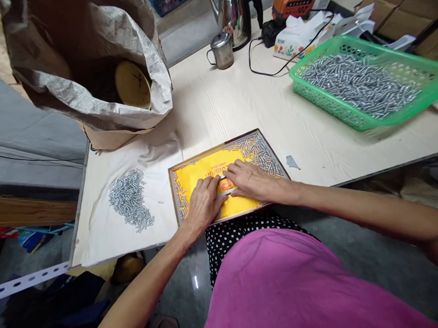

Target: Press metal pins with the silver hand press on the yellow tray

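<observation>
Stretching across the view is a pale wood-grain counter [197, 92]. Taking the shallow tray [188, 177] as the middle of the clock, a big paper sack [159, 97] stands open at ten o'clock with a yellow round container [132, 84] inside. At two o'clock sits a green perforated basket [326, 102]. A white cloth [109, 236] lies between eight and nine, just beside the tray. The tray itself, yellow inside with a narrow raised rim, reaches past the counter's near edge. A steel kettle [235, 15] stands at twelve, an orange battery pack [293, 4] at one. Over the tray, the left hand [203, 200] comes in from seven o'clock and the right hand [251, 181] from three; their fingers are bent and nearly meet around a small piece, and I cannot tell how firmly either grips it. A metal mug [222, 52] is just in front of the kettle. Smallest are the metal pins [259, 152], crowding the tray at two o'clock, scattered at eight, heaped on the cloth and spread through the basket.
</observation>
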{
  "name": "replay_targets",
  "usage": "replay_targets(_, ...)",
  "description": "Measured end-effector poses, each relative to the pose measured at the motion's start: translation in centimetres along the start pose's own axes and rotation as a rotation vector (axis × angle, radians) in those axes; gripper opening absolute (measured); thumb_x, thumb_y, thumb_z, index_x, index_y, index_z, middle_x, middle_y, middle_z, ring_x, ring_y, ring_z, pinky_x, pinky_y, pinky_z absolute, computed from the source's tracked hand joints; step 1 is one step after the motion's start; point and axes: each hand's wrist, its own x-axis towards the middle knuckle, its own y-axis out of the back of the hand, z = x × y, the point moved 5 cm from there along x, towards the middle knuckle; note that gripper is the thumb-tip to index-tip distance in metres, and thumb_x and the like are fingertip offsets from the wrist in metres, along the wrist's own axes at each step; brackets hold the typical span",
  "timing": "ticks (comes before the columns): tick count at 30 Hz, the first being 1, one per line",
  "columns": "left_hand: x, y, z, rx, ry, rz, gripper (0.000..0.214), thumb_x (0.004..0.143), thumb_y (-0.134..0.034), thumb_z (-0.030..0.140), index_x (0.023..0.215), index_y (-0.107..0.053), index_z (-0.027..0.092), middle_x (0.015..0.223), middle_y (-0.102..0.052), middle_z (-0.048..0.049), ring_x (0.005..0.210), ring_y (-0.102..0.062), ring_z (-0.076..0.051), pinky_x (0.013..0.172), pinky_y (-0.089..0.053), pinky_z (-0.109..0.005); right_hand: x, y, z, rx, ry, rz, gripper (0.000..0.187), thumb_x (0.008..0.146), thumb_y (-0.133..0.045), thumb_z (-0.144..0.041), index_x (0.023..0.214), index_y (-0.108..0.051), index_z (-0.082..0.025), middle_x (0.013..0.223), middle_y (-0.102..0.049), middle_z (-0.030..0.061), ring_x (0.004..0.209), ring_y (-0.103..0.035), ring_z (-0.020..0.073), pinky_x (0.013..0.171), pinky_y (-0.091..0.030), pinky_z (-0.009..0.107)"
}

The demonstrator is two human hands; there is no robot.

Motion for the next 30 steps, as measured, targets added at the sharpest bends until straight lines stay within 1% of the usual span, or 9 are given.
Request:
replay_targets(2,-0.8,0.0,0.2,-0.006,-0.026,0.078,0.036,0.092,-0.065,0.028,0.127,-0.059,0.018,0.135,-0.058,-0.0147,0.120,-0.053,-0.029,0.101,-0.049,-0.048,0.6,0.3,0.8,0.029,0.038,-0.012,0.042,0.090,-0.067,-0.046,0.115,-0.064,-0.012,0.111,-0.064,0.0151,0.101,-0.052,0.0279,0.081,-0.042,0.038)
replay_targets(3,-1.2,-0.1,0.4,-0.006,-0.049,0.107,0.028,0.094,-0.062,0.026,0.121,-0.062,0.020,0.138,-0.056,-0.0141,0.125,-0.050,-0.030,0.104,-0.048,-0.050,1.1,0.3,1.3,0.033,0.047,-0.018,0.041,0.092,-0.065,-0.047,0.114,-0.064,-0.012,0.110,-0.065,0.0143,0.100,-0.052,0.0273,0.081,-0.041,0.037)
replay_targets(7,-2.3,-0.7,1.2,-0.009,-0.153,0.138,0.015,0.098,-0.053,0.022,0.100,-0.068,0.021,0.134,-0.060,-0.0107,0.134,-0.046,-0.029,0.108,-0.047,-0.051,3.6,-0.3,3.0,-0.050,0.046,0.016,0.017,0.098,-0.053,-0.023,0.102,-0.067,-0.015,0.103,-0.066,0.0109,0.099,-0.051,0.0248,0.081,-0.034,0.036)
replay_targets(13,-2.4,-0.2,1.2,-0.012,-0.148,0.177,0.018,0.099,-0.051,0.021,0.103,-0.069,0.018,0.127,-0.062,-0.0129,0.129,-0.050,-0.028,0.105,-0.049,-0.048,6.4,0.2,3.2,-0.124,0.071,0.102,0.017,0.098,-0.049,-0.019,0.095,-0.065,-0.017,0.099,-0.066,0.0103,0.096,-0.051,0.0252,0.079,-0.031,0.036)
replay_targets(16,-4.0,1.8,-1.7,-0.009,0.018,0.303,0.020,0.100,-0.051,0.024,0.104,-0.070,0.020,0.120,-0.063,-0.0121,0.115,-0.056,-0.025,0.097,-0.051,-0.044,5.0,1.1,1.6,-0.098,0.058,0.186,0.014,0.098,-0.051,-0.023,0.096,-0.064,-0.016,0.100,-0.064,0.0120,0.094,-0.051,0.0254,0.077,-0.032,0.036)
replay_targets(19,-7.2,4.3,-7.4,0.113,0.333,0.487,0.024,0.100,-0.049,0.024,0.103,-0.073,0.020,0.103,-0.064,-0.0117,0.099,-0.057,-0.025,0.088,-0.051,-0.043,2.3,0.6,-1.0,0.025,0.136,0.160,0.021,0.099,-0.052,-0.034,0.093,-0.063,-0.018,0.093,-0.063,0.0093,0.086,-0.052,0.0232,0.075,-0.034,0.034)
replay_targets(21,-9.2,5.0,-11.1,0.204,0.439,0.462,0.025,0.099,-0.051,0.024,0.103,-0.074,0.020,0.100,-0.065,-0.0119,0.097,-0.055,-0.027,0.086,-0.049,-0.043,0.6,-0.4,-2.4,0.078,0.163,0.144,0.022,0.099,-0.052,-0.037,0.091,-0.063,-0.019,0.091,-0.063,0.0079,0.085,-0.053,0.0227,0.076,-0.035,0.035)
replay_targets(25,-10.9,3.6,-15.1,0.250,0.365,0.209,0.023,0.096,-0.054,0.021,0.104,-0.075,0.024,0.099,-0.069,-0.0102,0.094,-0.055,-0.026,0.080,-0.048,-0.038,-0.8,-2.5,-3.4,0.092,0.110,0.162,0.013,0.098,-0.054,-0.027,0.092,-0.062,-0.020,0.090,-0.063,0.0072,0.083,-0.053,0.0221,0.073,-0.035,0.034)
replay_targets(30,-10.7,2.5,-15.6,0.273,0.249,0.103,0.023,0.097,-0.050,0.023,0.092,-0.073,0.021,0.091,-0.069,-0.0111,0.090,-0.055,-0.027,0.082,-0.047,-0.039,-0.5,-3.5,-3.5,0.060,0.090,0.165,0.015,0.099,-0.049,-0.020,0.089,-0.059,-0.019,0.087,-0.061,0.0070,0.082,-0.051,0.0216,0.072,-0.035,0.034)
